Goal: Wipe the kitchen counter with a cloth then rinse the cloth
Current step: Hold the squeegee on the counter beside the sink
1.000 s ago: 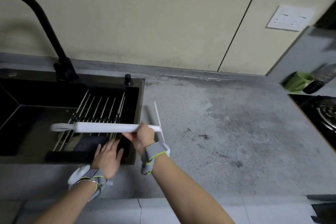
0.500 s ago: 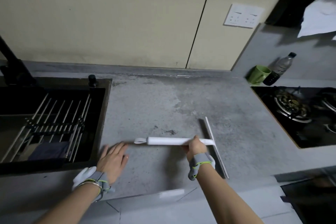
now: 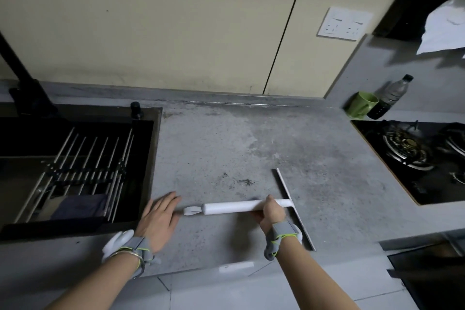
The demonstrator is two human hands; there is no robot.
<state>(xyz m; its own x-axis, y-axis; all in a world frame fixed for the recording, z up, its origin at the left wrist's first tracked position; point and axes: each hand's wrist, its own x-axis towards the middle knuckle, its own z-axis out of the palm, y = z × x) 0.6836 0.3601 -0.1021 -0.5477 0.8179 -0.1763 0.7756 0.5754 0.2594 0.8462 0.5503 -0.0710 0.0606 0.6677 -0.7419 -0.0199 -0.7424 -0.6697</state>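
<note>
My right hand (image 3: pixel 273 214) grips the white handle of a squeegee (image 3: pixel 231 207) near its blade end. The long blade (image 3: pixel 293 205) lies on the grey counter (image 3: pixel 251 148), running from far to near. My left hand (image 3: pixel 161 219) rests flat on the counter with fingers straight, just right of the sink's edge and left of the handle's loop end. A dark cloth (image 3: pixel 80 206) lies in the black sink (image 3: pixel 75 171) under a metal rack. Damp dark patches mark the counter's middle.
A roll-up metal rack (image 3: pixel 83 166) spans the sink; the black tap (image 3: pixel 22 83) stands at its back left. A green mug (image 3: pixel 362 104) and a plastic bottle (image 3: pixel 390 97) stand at the back right. A black gas hob (image 3: pixel 412 158) is set into the counter's right side.
My right hand carried the squeegee from over the sink rightward onto the counter. My left hand left the sink's edge and now lies flat on the counter.
</note>
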